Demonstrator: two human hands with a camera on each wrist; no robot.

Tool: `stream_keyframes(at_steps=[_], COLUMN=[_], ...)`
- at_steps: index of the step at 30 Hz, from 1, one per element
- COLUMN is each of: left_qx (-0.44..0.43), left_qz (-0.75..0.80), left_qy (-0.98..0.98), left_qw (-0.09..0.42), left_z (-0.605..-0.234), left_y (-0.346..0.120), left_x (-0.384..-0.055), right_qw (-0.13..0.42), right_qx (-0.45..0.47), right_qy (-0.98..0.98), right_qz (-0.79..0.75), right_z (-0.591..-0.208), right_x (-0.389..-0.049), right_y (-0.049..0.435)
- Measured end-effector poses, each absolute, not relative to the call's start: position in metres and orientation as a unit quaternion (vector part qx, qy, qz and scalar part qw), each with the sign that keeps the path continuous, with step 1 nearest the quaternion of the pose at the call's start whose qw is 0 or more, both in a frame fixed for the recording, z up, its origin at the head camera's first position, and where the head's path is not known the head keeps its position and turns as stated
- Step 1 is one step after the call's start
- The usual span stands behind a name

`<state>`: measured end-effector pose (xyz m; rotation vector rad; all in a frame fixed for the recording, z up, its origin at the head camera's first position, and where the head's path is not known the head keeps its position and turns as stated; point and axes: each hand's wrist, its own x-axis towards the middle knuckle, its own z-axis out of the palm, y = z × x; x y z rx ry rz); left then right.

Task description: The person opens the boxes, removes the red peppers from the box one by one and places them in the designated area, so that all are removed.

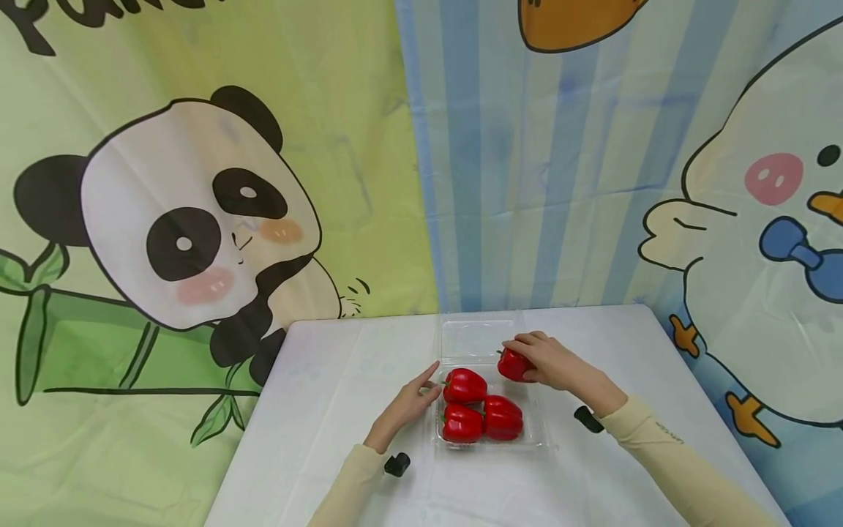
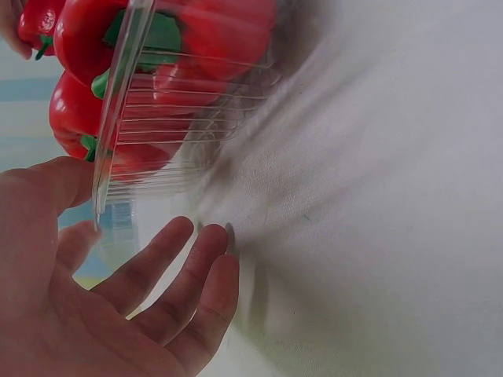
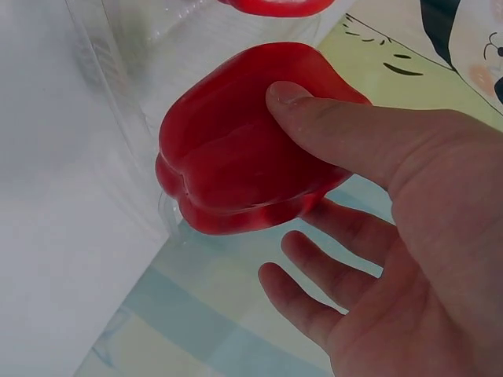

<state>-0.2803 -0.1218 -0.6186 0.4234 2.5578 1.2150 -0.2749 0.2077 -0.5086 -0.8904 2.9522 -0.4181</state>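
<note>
My right hand (image 1: pixel 556 364) grips a red bell pepper (image 1: pixel 512 365) over the far right part of a clear plastic box (image 1: pixel 535 424). In the right wrist view the thumb lies across the held pepper (image 3: pixel 236 149), with fingers behind it. Three more peppers sit in the box: one at the back left (image 1: pixel 465 386), one at the front left (image 1: pixel 462 424) and one at the front right (image 1: pixel 503 418). At the box's left side, my left hand (image 1: pixel 410 402) touches the rim near the thumb, its other fingers extended and loose. Green stems show in the left wrist view.
The box's clear lid (image 1: pixel 477 339) lies folded back toward the rear edge of the white table (image 1: pixel 342 410). Behind the table hang cloths printed with a panda (image 1: pixel 178 212) and a white bird (image 1: pixel 757 293). A dark wrist camera (image 1: pixel 397 465) sits by the left sleeve.
</note>
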Motion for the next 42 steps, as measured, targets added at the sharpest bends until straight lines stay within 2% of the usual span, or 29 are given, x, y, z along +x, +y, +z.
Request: stream_keyframes(at_steps=[19,42], left_qx=[0.143,0.138], left_qz=[0.431,0.428], left_qy=[0.879,0.881], left_qw=[0.148,0.149], left_z=[-0.619,-0.619], left_y=[-0.122,-0.122], left_x=[-0.281,-0.281], right_qw=[-0.004,0.015], right_qx=[-0.266,-0.212], right_qy=[0.952,0.964], right_qz=[-0.149,-0.160], right_z=[-0.509,-0.514], right_x=[-0.279,-0.288], right_y=[0.220,0.236])
